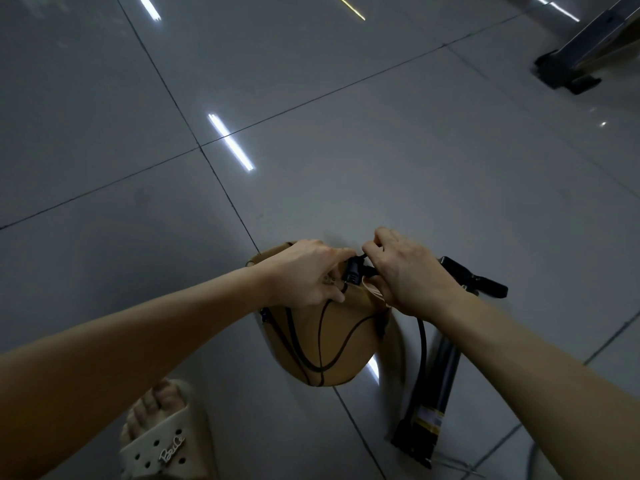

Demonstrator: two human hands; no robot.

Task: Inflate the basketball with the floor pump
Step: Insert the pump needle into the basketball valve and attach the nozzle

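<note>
Here the half-collapsed basketball (325, 344) is sitting on the tiled floor (346, 150), near centre, looking light and soft. The left hand (304, 271) is closing its grip on the slack top while the right hand (408, 275) is pinching the black hose nozzle (353, 271). The floor pump (440, 372) is lying just right, base near, handle pointing far.

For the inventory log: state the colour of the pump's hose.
Black; the head view shows the hose curving beside the basketball.
</note>
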